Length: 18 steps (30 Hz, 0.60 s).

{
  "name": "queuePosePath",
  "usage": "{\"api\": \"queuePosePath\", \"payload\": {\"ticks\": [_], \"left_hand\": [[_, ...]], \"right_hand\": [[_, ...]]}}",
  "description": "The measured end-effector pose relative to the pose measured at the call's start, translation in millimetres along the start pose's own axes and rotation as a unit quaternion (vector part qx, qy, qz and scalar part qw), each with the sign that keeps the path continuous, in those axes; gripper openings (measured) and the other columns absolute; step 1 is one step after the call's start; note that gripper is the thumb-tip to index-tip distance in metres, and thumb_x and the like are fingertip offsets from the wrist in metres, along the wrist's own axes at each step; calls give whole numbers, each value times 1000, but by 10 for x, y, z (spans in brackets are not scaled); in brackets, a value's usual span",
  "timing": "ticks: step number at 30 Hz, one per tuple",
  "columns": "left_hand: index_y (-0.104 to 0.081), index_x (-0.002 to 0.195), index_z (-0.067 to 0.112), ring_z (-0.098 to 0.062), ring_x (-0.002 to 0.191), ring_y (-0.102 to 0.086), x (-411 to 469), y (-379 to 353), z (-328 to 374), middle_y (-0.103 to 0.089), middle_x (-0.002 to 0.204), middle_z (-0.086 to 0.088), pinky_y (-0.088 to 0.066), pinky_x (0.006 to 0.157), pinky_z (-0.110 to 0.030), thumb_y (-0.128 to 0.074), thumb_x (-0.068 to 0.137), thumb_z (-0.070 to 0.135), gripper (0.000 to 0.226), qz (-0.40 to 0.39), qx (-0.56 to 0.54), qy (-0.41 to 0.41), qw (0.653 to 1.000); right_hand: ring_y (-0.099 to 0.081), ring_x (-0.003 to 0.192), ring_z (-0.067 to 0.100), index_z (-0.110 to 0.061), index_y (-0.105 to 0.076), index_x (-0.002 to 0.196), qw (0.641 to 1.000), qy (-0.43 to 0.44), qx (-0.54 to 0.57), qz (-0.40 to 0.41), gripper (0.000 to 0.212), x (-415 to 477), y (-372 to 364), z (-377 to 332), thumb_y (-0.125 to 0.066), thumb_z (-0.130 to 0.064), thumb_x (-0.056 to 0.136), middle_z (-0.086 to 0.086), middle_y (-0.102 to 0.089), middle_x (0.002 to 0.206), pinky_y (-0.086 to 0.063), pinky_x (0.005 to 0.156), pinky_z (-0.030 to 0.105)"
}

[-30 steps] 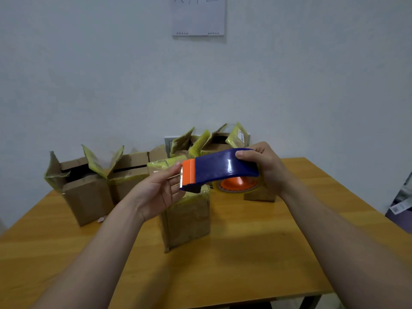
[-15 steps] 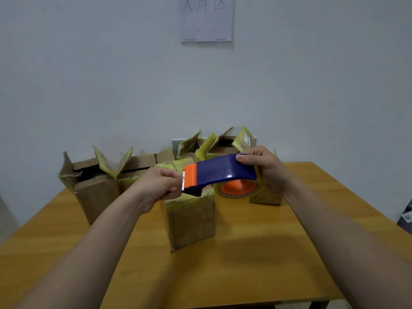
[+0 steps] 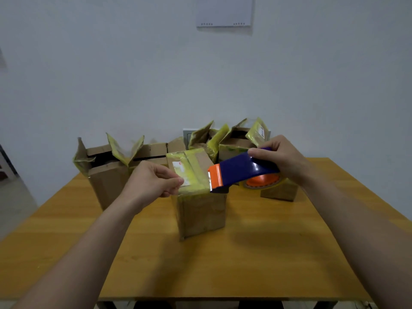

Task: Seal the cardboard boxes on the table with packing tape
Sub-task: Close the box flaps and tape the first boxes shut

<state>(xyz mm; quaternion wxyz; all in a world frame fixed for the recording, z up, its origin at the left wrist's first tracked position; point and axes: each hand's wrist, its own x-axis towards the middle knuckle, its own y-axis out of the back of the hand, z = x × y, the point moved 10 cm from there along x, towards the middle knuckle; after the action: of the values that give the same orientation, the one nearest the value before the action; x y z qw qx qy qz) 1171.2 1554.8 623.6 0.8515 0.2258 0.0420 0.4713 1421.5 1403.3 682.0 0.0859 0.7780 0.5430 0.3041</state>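
- While the right hand (image 3: 282, 160) curls round the blue body of a tape dispenser (image 3: 243, 169), the left hand (image 3: 153, 182) pinches the free end of the clear tape (image 3: 196, 182) between thumb and fingertips.
- The tape is stretched between the two hands, just over the top of the middle box (image 3: 201, 211); whether it touches the cardboard cannot be told.
- The dispenser's orange toothed end points toward the left hand, above the box's right edge.
- The middle box stands upright near the centre of the wooden counter (image 3: 267, 253). Its flaps are folded down under yellowed old tape (a white label shows on top), so its contents are hidden.
- The left box (image 3: 107, 177) stands open with flaps raised. Its inside is dark, and what it holds cannot be made out.
- Two back boxes (image 3: 231, 143) stand behind the middle box, by the wall, with flaps up and contents out of sight.
- A small box (image 3: 278, 194) sits on the counter below the right hand.
- A sheet of paper (image 3: 224, 11) hangs on the wall above.
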Motion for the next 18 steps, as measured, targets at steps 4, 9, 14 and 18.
{"api": "queuePosePath", "payload": {"ticks": [4, 9, 14, 18], "left_hand": [[-82, 82, 14, -16, 69, -75, -46, -22, 2, -77, 69, -3, -62, 66, -30, -81, 89, 19, 9, 11, 73, -19, 997], [-81, 78, 21, -8, 63, -73, -57, -33, 47, -75, 64, 6, -64, 67, -33, -83, 88, 24, 10, 46, 152, -42, 986], [-81, 77, 24, 0, 59, -70, -61, -48, 111, -73, 64, 10, -64, 66, -30, -86, 84, 26, 8, 69, 224, -52, 971], [-81, 82, 25, -2, 61, -70, -39, -72, 163, -73, 68, 10, -64, 70, -33, -88, 82, 33, 10, 75, 285, -57, 954]], "right_hand": [[-71, 72, 11, -10, -75, 91, 996, 16, -86, -4, 40, 43, -62, -147, -73, -50, 84, -1, -76, 75, -52, 60, 16], [-69, 68, 4, -19, -71, 83, 987, 25, -156, 4, 24, 25, -138, -208, -72, -42, 87, -12, -72, 68, -48, 54, 14], [-68, 70, 0, -19, -71, 85, 985, 21, -168, 7, 22, 24, -166, -232, -74, -41, 87, -13, -70, 66, -48, 53, 12], [-67, 71, -4, -21, -69, 83, 982, 16, -186, 7, 21, 36, -210, -225, -75, -41, 86, -12, -69, 69, -47, 52, 10]]}}
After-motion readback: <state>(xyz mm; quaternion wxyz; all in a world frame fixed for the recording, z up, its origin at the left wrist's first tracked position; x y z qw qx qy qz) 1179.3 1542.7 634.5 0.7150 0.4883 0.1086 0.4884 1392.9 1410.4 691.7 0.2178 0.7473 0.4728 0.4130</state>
